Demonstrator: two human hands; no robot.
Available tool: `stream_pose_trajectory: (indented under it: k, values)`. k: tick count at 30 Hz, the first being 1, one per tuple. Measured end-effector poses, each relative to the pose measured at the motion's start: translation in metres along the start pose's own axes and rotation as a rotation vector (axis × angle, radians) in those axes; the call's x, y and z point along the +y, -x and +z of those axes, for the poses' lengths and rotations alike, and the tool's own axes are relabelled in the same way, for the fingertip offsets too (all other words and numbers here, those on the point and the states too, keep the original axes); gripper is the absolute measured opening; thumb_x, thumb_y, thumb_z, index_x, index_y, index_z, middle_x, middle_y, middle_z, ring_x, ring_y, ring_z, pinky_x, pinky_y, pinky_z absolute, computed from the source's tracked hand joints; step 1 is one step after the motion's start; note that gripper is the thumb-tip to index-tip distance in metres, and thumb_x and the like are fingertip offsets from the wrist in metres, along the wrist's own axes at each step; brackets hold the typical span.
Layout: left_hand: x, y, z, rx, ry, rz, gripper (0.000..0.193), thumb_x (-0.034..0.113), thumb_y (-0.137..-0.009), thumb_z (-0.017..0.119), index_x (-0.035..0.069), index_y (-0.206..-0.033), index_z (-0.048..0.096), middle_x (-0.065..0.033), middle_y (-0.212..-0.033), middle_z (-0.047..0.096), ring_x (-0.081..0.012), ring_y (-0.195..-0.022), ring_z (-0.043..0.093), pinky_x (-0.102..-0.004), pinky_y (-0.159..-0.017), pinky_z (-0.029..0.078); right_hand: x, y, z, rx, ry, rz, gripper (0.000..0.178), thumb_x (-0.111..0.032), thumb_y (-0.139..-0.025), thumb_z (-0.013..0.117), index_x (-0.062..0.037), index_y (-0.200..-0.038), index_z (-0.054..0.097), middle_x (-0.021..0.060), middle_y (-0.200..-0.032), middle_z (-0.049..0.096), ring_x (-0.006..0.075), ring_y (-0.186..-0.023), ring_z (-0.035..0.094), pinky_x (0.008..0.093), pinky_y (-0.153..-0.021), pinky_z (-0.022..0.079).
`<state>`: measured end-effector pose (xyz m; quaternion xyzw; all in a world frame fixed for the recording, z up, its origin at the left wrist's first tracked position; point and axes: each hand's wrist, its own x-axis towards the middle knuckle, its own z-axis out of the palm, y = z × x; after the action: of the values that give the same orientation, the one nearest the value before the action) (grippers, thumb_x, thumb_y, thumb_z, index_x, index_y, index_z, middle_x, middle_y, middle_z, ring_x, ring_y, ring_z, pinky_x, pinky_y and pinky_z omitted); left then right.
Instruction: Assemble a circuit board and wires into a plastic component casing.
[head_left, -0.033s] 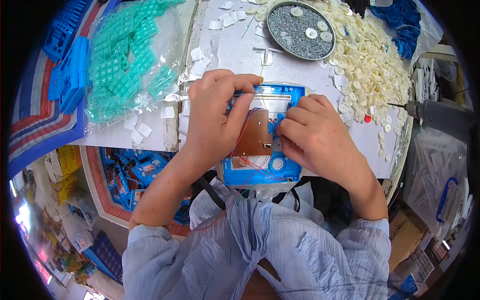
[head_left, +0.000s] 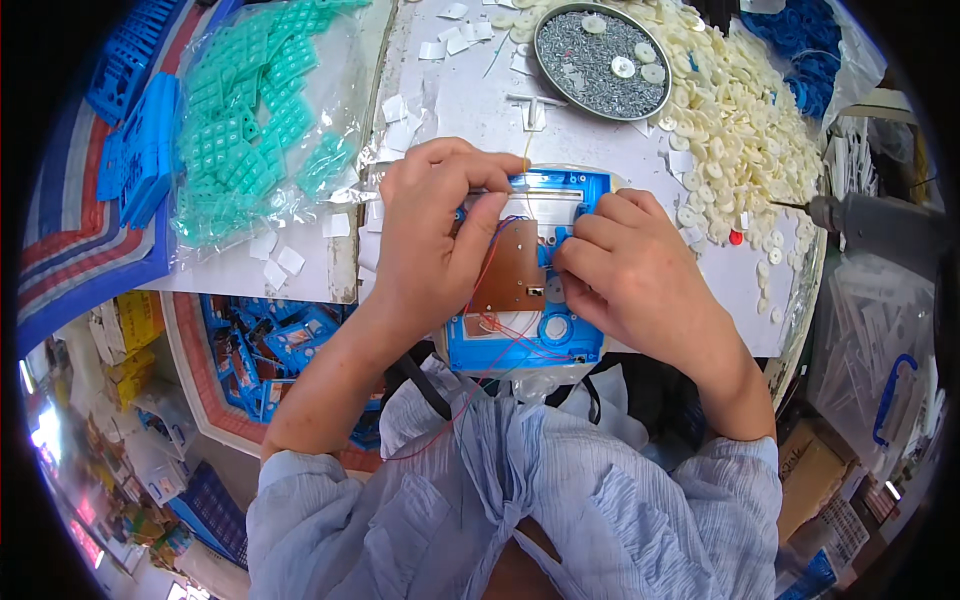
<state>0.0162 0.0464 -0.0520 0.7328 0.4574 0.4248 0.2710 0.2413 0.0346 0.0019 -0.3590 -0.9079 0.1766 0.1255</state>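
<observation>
Left hand nudging toward three o'clock, half-curled by yellow wire; right hand curling on blue plastic casing; both holds unclear; seemingly positioning wire, next needing steady fingertips.

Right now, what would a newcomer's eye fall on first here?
Probably the big heap of cream discs at the upper right, beside a round dish of small grey pieces. Bright green pieces stand out at the upper left. Near the middle, the left hand and right hand are at a blue casing with a brown board.
</observation>
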Motion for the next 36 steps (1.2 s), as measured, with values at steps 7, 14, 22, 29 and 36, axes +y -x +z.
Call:
stream_pose_trajectory:
  k: [7,14,22,29,36]
  values:
    - [-0.003,-0.007,0.008,0.185,-0.425,0.014,0.008,0.01,-0.085,0.069,0.011,-0.093,0.068,-0.0022,-0.115,0.066,-0.0312,-0.116,0.053,-0.0494,-0.099,0.032,-0.004,0.0,-0.002,-0.018,0.035,-0.011,0.019,-0.014,-0.072,0.078,-0.0074,-0.086,0.066,0.0064,-0.084,0.062,0.0267,-0.089,0.06,0.041,-0.091,0.046]
    - [0.003,-0.036,-0.001,-0.035,-0.447,0.096,0.007,0.014,-0.085,0.069,0.011,-0.091,0.07,-0.0029,-0.105,0.068,-0.0269,-0.107,0.059,-0.0431,-0.097,0.038,-0.004,0.0,-0.006,-0.023,0.037,-0.015,0.021,-0.015,-0.071,0.078,-0.0074,-0.086,0.065,0.0066,-0.084,0.061,0.0271,-0.089,0.06,0.0414,-0.092,0.046]
    - [0.016,-0.043,-0.002,-0.141,-0.479,0.069,0.005,0.013,-0.083,0.07,0.01,-0.086,0.067,-0.0033,-0.096,0.066,-0.0272,-0.1,0.061,-0.0443,-0.094,0.039,-0.001,0.003,-0.009,0.006,0.046,-0.022,0.02,-0.014,-0.071,0.077,-0.0069,-0.085,0.064,0.0061,-0.083,0.06,0.0274,-0.088,0.06,0.0418,-0.091,0.047]
    - [0.007,-0.044,0.007,-0.254,-0.261,0.156,0.008,0.011,-0.083,0.074,0.013,-0.089,0.069,-0.0009,-0.104,0.068,-0.0255,-0.106,0.058,-0.0446,-0.098,0.036,0.002,0.006,-0.01,0.025,0.036,-0.01,0.018,-0.013,-0.072,0.076,-0.0075,-0.084,0.064,0.0059,-0.082,0.06,0.027,-0.088,0.06,0.0412,-0.089,0.047]
    - [-0.007,-0.049,-0.011,-0.436,-0.147,0.405,0.01,0.009,-0.087,0.072,0.013,-0.094,0.066,0.0004,-0.105,0.068,-0.0256,-0.107,0.057,-0.044,-0.101,0.034,0.007,0.012,-0.009,0.069,0.019,0.027,0.018,-0.013,-0.073,0.077,-0.0078,-0.085,0.064,0.0057,-0.083,0.06,0.0273,-0.088,0.06,0.0414,-0.087,0.047]
